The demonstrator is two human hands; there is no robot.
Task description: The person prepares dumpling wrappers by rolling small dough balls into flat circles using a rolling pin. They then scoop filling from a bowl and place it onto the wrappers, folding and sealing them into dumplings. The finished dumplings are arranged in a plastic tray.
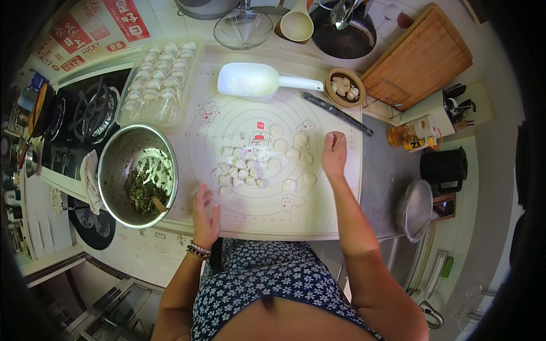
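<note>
My left hand (206,217) is at the mat's near left, fingers apart and holding nothing, between the steel bowl and the dough pieces. My right hand (335,154) is curled over the mat's right side, near the flattened dough rounds (301,140); whether something is inside it cannot be told. Small cut dough pieces (240,163) lie clustered on the white silicone mat (256,211) beside some loose flour. A dark rolling pin (338,114) lies at a slant above my right hand. The steel mixing bowl (102,183) on the left holds chopped green filling (143,192) and a wooden utensil (158,203).
A plastic tray (122,111) of folded dumplings (158,74) stands at the back left, by the gas stove (91,106). Behind the dough lies a white scoop (248,80) with flour. Garlic and ginger fill a round container (332,100). A black kettle (443,164) stands at the right.
</note>
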